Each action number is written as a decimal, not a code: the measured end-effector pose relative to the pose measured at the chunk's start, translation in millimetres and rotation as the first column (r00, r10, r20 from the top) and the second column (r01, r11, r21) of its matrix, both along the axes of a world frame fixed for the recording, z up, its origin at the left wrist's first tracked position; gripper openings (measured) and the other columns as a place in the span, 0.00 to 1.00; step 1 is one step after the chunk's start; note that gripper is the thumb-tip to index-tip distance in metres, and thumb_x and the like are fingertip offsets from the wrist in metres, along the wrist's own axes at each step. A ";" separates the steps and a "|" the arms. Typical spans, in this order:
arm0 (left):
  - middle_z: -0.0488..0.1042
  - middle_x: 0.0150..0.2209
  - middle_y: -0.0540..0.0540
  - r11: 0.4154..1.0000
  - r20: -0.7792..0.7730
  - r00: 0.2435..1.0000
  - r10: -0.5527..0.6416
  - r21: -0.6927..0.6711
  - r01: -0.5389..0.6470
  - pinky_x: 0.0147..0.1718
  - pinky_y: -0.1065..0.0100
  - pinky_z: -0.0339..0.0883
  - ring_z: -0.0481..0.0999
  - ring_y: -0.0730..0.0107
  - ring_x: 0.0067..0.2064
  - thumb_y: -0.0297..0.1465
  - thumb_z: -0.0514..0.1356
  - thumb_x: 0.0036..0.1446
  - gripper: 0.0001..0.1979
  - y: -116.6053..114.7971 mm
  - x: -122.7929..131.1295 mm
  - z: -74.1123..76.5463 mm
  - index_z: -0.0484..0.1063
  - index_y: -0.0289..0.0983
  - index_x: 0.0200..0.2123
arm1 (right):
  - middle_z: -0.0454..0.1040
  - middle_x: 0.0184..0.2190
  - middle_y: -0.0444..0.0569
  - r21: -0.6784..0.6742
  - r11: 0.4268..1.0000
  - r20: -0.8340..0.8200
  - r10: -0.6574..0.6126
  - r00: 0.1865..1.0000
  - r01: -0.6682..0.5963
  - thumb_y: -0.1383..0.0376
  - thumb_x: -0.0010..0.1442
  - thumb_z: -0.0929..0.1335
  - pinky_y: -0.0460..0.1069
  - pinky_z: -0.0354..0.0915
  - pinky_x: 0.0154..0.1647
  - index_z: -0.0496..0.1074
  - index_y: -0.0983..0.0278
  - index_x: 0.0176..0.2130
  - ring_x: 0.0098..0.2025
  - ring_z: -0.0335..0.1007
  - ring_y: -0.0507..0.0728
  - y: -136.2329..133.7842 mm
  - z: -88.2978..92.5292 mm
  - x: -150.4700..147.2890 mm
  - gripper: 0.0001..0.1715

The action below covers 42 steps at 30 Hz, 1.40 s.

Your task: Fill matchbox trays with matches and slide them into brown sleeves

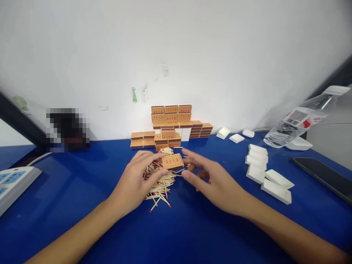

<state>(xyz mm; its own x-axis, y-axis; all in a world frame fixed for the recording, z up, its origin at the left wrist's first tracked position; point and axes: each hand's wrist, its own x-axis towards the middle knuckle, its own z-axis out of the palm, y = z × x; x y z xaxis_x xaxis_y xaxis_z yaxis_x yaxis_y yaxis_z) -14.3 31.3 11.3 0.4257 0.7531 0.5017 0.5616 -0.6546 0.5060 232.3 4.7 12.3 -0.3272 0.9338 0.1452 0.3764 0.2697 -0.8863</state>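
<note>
Both hands were out over the blue table (192,231). Left hand (136,179) sat on top of a loose pile of matches (161,190) and pinched a matchbox (172,161) between thumb and forefinger, so the box was right at its fingertips, over the far edge of the pile. Right hand (217,179) was loose, fingers spread, gripping nothing, with its fingertips just beside the box's right end. Behind them, a stack of matchboxes (171,123) stood against the wall. White inner trays (264,174) lay off to the right, with a water bottle (297,124) and a phone (324,176) beyond, and a power strip (13,181) lay far left.
</note>
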 end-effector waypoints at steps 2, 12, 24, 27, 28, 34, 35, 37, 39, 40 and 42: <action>0.78 0.50 0.46 1.000 -0.007 1.000 -0.012 0.019 0.013 0.52 0.54 0.72 0.74 0.60 0.53 0.40 0.62 0.69 0.16 0.4 -0.5 -0.5 0.73 0.44 0.57 | 0.78 0.43 0.51 -0.014 0.997 0.046 0.081 0.996 -0.080 0.51 0.70 0.67 0.51 0.71 0.30 0.49 0.60 0.76 0.29 0.68 0.53 -5.7 -1.2 -3.2 0.45; 0.78 0.55 0.45 0.986 -0.072 0.993 0.090 0.145 -0.079 0.58 0.51 0.69 0.74 0.59 0.57 0.40 0.61 0.70 0.16 20.1 -12.8 14.6 0.73 0.45 0.58 | 0.74 0.52 0.51 0.108 0.977 0.105 0.175 0.979 -0.186 0.63 0.70 0.66 0.51 0.70 0.33 0.53 0.54 0.74 0.32 0.67 0.51 -9.0 -0.6 -2.9 0.39; 0.82 0.50 0.36 0.943 -0.285 0.904 0.319 0.189 -0.273 0.55 0.49 0.70 0.78 0.46 0.52 0.52 0.52 0.68 0.30 103.1 -72.8 22.7 0.79 0.35 0.53 | 0.76 0.39 0.48 0.357 0.934 0.291 -0.100 0.952 -0.011 0.70 0.68 0.66 0.51 0.65 0.35 0.79 0.63 0.48 0.29 0.67 0.52 14.4 1.7 15.5 0.14; 0.82 0.50 0.39 0.962 -0.342 0.902 0.262 0.165 -0.217 0.53 0.52 0.71 0.79 0.50 0.51 0.49 0.52 0.69 0.27 106.6 -67.4 14.1 0.78 0.38 0.56 | 0.76 0.38 0.48 0.377 0.926 0.292 -0.111 0.950 -0.008 0.71 0.67 0.67 0.50 0.64 0.35 0.79 0.63 0.45 0.29 0.67 0.51 15.5 2.1 15.8 0.11; 0.82 0.51 0.40 0.965 -0.359 0.899 0.250 0.162 -0.204 0.53 0.52 0.70 0.79 0.51 0.51 0.48 0.52 0.70 0.26 106.5 -64.8 10.7 0.77 0.40 0.58 | 0.76 0.38 0.47 0.384 0.923 0.287 -0.113 0.951 -0.007 0.71 0.67 0.67 0.50 0.64 0.34 0.79 0.63 0.44 0.29 0.67 0.51 16.1 2.8 16.5 0.11; 0.81 0.51 0.38 0.946 -0.404 0.861 0.308 0.229 -0.231 0.53 0.50 0.68 0.76 0.48 0.52 0.42 0.54 0.69 0.21 107.3 -46.6 -5.0 0.77 0.40 0.57 | 0.77 0.38 0.47 0.391 0.920 0.244 -0.141 0.959 0.036 0.70 0.67 0.67 0.48 0.63 0.32 0.78 0.62 0.40 0.28 0.67 0.50 20.7 3.5 21.8 0.09; 0.81 0.50 0.38 0.939 -0.406 0.854 0.326 0.244 -0.242 0.52 0.50 0.68 0.76 0.48 0.51 0.41 0.55 0.69 0.20 107.4 -43.6 -5.7 0.77 0.40 0.57 | 0.77 0.38 0.47 0.393 0.919 0.239 -0.146 0.960 0.042 0.70 0.66 0.67 0.48 0.63 0.32 0.78 0.62 0.40 0.29 0.67 0.51 21.4 2.9 22.0 0.08; 0.81 0.48 0.38 0.924 -0.406 0.839 0.362 0.273 -0.266 0.50 0.50 0.68 0.76 0.48 0.49 0.41 0.57 0.68 0.20 106.3 -38.2 -5.2 0.77 0.39 0.56 | 0.77 0.37 0.47 0.406 0.912 0.239 -0.159 0.958 0.050 0.71 0.66 0.68 0.48 0.63 0.33 0.78 0.62 0.39 0.29 0.68 0.51 22.9 2.9 22.8 0.08; 0.82 0.47 0.38 0.908 -0.402 0.825 0.396 0.304 -0.288 0.48 0.50 0.68 0.76 0.48 0.48 0.41 0.57 0.68 0.20 102.4 -34.0 -2.3 0.76 0.39 0.57 | 0.78 0.36 0.47 0.433 0.900 0.260 -0.174 0.950 0.046 0.71 0.66 0.68 0.48 0.63 0.33 0.78 0.62 0.37 0.30 0.69 0.52 25.2 5.8 26.1 0.08; 0.81 0.47 0.38 0.900 -0.399 0.819 0.411 0.320 -0.296 0.48 0.50 0.67 0.76 0.48 0.48 0.41 0.58 0.68 0.20 99.1 -32.5 0.0 0.76 0.39 0.57 | 0.78 0.35 0.47 0.448 0.893 0.283 -0.187 0.941 0.043 0.70 0.66 0.67 0.49 0.63 0.34 0.78 0.62 0.37 0.31 0.70 0.52 27.0 8.5 29.5 0.09; 0.81 0.47 0.37 0.885 -0.393 0.811 0.435 0.352 -0.305 0.48 0.50 0.67 0.75 0.48 0.48 0.42 0.57 0.68 0.20 89.3 -30.3 6.0 0.76 0.38 0.56 | 0.79 0.35 0.47 0.468 0.882 0.364 -0.252 0.897 0.057 0.69 0.67 0.67 0.49 0.63 0.36 0.78 0.62 0.38 0.33 0.71 0.54 32.2 16.0 40.4 0.09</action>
<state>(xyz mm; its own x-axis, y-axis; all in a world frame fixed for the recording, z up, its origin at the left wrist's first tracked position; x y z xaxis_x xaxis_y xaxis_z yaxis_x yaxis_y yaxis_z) -44.6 120.6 17.3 0.3667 0.7687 0.5240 0.9077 -0.4190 -0.0205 272.7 36.9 28.4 -0.3036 0.8477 0.4351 0.7422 0.4967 -0.4499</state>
